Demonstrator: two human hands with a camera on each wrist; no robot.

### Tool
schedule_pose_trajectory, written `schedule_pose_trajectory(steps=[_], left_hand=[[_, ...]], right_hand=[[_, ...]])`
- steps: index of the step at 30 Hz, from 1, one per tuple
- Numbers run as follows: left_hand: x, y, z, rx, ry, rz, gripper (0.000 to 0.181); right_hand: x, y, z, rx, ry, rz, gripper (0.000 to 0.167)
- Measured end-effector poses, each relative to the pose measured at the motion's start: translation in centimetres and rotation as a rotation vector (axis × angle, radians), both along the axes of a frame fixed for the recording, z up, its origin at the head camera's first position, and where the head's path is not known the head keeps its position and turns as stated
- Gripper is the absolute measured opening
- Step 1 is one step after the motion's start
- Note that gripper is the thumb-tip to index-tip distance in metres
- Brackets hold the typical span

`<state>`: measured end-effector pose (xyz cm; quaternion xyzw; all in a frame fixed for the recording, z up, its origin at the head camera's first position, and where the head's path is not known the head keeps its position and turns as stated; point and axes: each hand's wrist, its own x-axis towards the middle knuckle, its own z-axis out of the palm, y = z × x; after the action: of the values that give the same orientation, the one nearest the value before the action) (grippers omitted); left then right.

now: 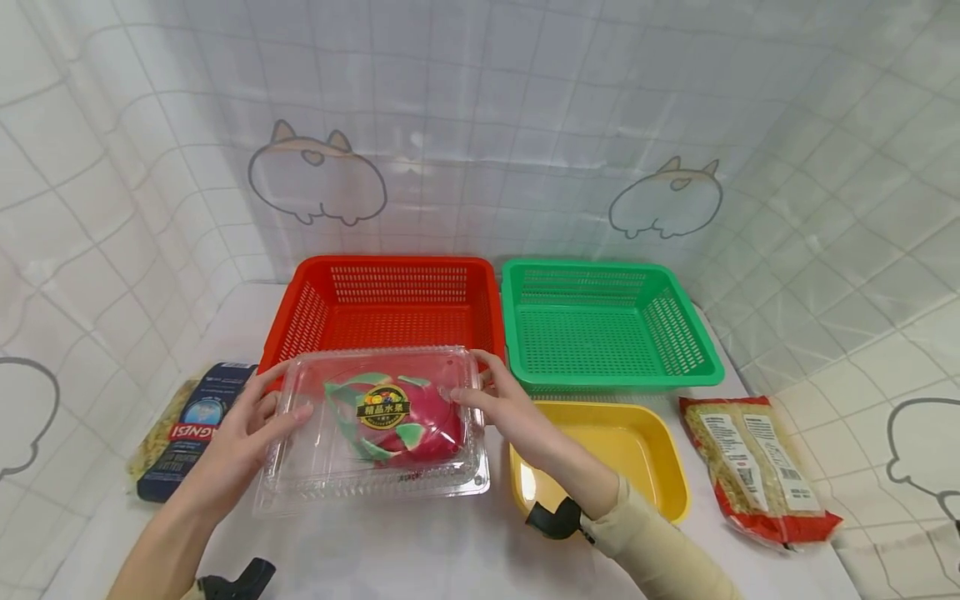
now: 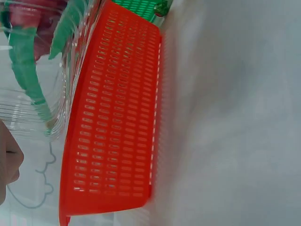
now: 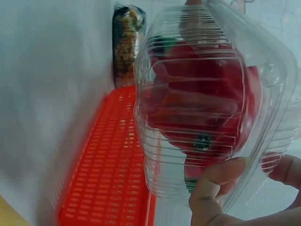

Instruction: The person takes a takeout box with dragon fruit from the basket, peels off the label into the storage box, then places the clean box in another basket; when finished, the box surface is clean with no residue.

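Note:
A clear plastic clamshell box [image 1: 307, 450] with a dragon fruit [image 1: 431, 421] inside is held up in front of the red basket. A round black-and-gold label [image 1: 383, 407] marks its lid. My left hand [image 1: 251, 425] grips the box's left end, thumb on top. At the opposite end my right hand [image 1: 506, 404] pinches the rim, its thumb on the lid and fingers around the edge. In the right wrist view the box [image 3: 155, 165] shows its ribbed side, with right fingers [image 3: 218, 176] on the rim. The left wrist view catches only a bit of the left hand [image 2: 9, 155].
The red basket [image 1: 405, 265] stands behind the box, with a green basket [image 1: 615, 379] to its right. A yellow tray [image 1: 675, 467] lies below the green one. Pasta bags sit at both sides: a blue one [image 1: 198, 425] left, a red-edged one [image 1: 757, 467] right.

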<state>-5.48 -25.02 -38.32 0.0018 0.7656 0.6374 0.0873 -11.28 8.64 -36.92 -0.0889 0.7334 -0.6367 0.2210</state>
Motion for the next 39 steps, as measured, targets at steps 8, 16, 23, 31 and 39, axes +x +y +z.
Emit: schedule_pose_trajectory(steps=[8,16,23,31,39], left_hand=[[1.3,-0.2,-1.2,-0.012,0.021,-0.020,0.060],[1.8,-0.4,-2.8,-0.089,-0.100,-0.035,0.069],[1.9,-0.4,-3.9,-0.169,-0.187,-0.050,0.078],[1.8,-0.5,-5.0,-0.210,-0.235,-0.069,0.080],[1.6,-0.4,-5.7,-0.247,-0.243,-0.058,0.085]], right_hand=[[1.6,0.2,-0.8,-0.003,-0.025,0.032,0.068],[2.4,0.3,-2.8,0.044,-0.051,0.049,0.071],[3.0,0.3,-4.5,0.111,-0.004,0.081,0.078],[3.4,0.0,-5.6,0.174,0.032,0.105,0.085],[3.4,-0.3,-6.0,0.191,0.021,0.104,0.087]])
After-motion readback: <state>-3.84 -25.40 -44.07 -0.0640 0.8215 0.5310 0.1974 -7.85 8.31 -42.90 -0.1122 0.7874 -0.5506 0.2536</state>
